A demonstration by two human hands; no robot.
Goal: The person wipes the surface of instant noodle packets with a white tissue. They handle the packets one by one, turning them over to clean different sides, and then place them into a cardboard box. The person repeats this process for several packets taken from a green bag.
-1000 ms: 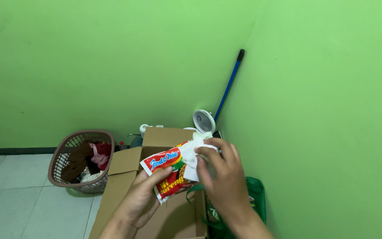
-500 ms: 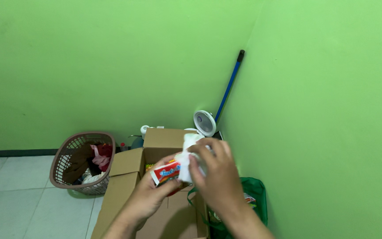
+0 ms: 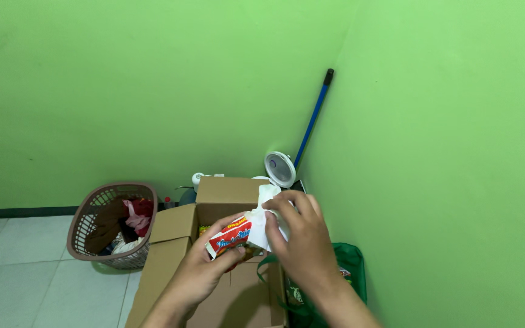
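Basket [image 3: 112, 226] left of box [image 3: 226, 193]

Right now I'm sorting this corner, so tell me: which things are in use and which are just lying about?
In use:
left hand
right hand
red and white food packet
open cardboard box

Lying about:
brown laundry basket
blue broom handle
small white fan
green bag

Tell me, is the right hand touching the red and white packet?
Touching: the head view shows right hand fingers pinching the white end of the packet.
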